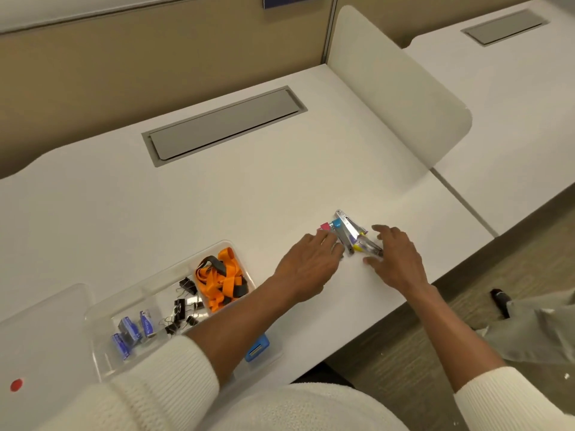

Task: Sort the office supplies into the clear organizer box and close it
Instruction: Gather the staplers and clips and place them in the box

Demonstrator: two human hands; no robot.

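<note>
Both hands rest spread on the tabletop [280, 169], left hand [306, 262] and right hand [396, 256] flanking and touching a small pile of staplers [351, 233]. The open clear organizer box [102, 309] holds orange lanyards [224, 279], black binder clips [182, 309] and blue staple boxes [132, 328].

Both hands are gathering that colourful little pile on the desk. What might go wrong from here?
The pile of small colourful supplies is loose, with the left hand and right hand only closing in, so pieces may slip out when scooped. The left forearm crosses the open organizer box near the desk's front edge; a careless pull back might nudge it.
</note>
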